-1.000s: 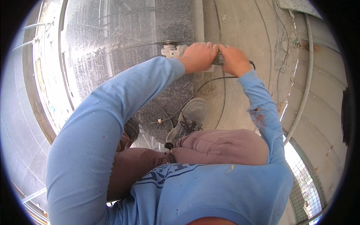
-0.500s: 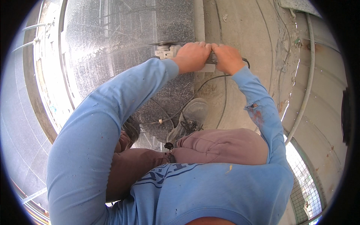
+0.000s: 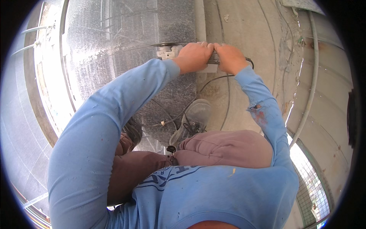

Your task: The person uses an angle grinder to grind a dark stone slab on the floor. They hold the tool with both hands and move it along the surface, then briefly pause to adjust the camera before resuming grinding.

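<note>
An angle grinder [image 3: 165, 52] lies sideways across the right edge of a shiny dark stone slab [image 3: 129, 26]. Its pale gear head and thin dark disc [image 3: 167, 44] point left, the disc meeting the slab at a long thin line [image 3: 110, 56]. My left hand [image 3: 193, 57] is closed over the front of the body. Close against it, my right hand [image 3: 230, 58] wraps the rear end, where a black power cord [image 3: 250, 62] comes out. Most of the tool's body is hidden under my fingers.
The cord [image 3: 206, 84] loops back over the slab near my shoe [image 3: 196, 114]. More cables [image 3: 228, 95] run along the concrete floor [image 3: 248, 23] to the right. A pipe [image 3: 315, 57] and metal panels stand at the far right, wire mesh [image 3: 310, 191] below.
The grinder and both hands have shifted very slightly to the left in view, as has the slab edge. My grip is the same.
</note>
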A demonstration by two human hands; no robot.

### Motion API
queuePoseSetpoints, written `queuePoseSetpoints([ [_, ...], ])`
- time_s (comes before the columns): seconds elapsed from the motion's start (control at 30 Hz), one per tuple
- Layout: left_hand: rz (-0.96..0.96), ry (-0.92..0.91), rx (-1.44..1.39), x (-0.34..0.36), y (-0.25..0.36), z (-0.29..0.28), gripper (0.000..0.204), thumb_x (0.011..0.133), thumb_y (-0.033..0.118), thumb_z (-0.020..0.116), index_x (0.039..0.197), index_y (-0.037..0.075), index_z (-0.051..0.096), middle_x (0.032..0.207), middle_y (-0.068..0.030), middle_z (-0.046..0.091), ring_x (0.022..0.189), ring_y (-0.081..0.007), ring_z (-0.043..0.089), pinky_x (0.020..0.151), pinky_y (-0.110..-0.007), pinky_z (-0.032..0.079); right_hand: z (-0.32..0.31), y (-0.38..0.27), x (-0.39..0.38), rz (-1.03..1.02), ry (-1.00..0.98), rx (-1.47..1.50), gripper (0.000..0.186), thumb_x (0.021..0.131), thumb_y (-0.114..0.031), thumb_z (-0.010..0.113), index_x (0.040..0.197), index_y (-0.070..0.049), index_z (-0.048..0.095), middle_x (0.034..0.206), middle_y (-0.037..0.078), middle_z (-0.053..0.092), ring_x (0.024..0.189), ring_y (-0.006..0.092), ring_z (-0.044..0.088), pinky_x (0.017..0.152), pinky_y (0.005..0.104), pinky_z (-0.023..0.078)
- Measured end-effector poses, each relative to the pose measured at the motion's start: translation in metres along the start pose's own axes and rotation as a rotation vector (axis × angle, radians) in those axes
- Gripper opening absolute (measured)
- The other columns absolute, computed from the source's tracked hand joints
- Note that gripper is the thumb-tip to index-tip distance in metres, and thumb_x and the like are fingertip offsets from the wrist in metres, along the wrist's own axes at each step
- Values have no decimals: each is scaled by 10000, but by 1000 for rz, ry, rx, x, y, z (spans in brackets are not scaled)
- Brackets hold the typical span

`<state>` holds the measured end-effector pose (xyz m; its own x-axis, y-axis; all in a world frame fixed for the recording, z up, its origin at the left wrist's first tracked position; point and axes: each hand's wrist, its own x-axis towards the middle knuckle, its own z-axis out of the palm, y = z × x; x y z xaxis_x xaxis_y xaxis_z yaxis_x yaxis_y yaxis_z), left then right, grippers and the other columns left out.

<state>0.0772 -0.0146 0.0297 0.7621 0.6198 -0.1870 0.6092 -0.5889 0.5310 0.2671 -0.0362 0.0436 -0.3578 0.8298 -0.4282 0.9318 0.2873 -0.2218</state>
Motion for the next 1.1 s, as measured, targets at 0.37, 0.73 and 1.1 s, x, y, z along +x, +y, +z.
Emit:
queuePoseSetpoints([
  [0.37,-23,-6,3,14,13,7,436,776,140,760,1142,29,552,1097,-158,665,1081,-345,666,893,-450,559,-8,12,-11,25,-9,-14,422,726,-16,742,1104,-67,563,952,187,690,929,419,680,768,515,546],
  [0.73,-67,-64,27,2,-3,5,489,787,148,775,1199,23,543,1138,-163,654,1096,-352,660,909,-456,553,7,2,5,-38,24,26,343,782,-5,703,1093,-70,575,965,170,705,939,398,699,751,509,560],
  [1.1,-45,-50,28,3,-3,5,522,768,174,809,1187,19,539,1111,-164,655,1053,-359,672,894,-460,556,10,6,5,-46,22,38,374,776,-13,722,1116,-61,573,990,177,697,954,405,691,776,515,560],
])
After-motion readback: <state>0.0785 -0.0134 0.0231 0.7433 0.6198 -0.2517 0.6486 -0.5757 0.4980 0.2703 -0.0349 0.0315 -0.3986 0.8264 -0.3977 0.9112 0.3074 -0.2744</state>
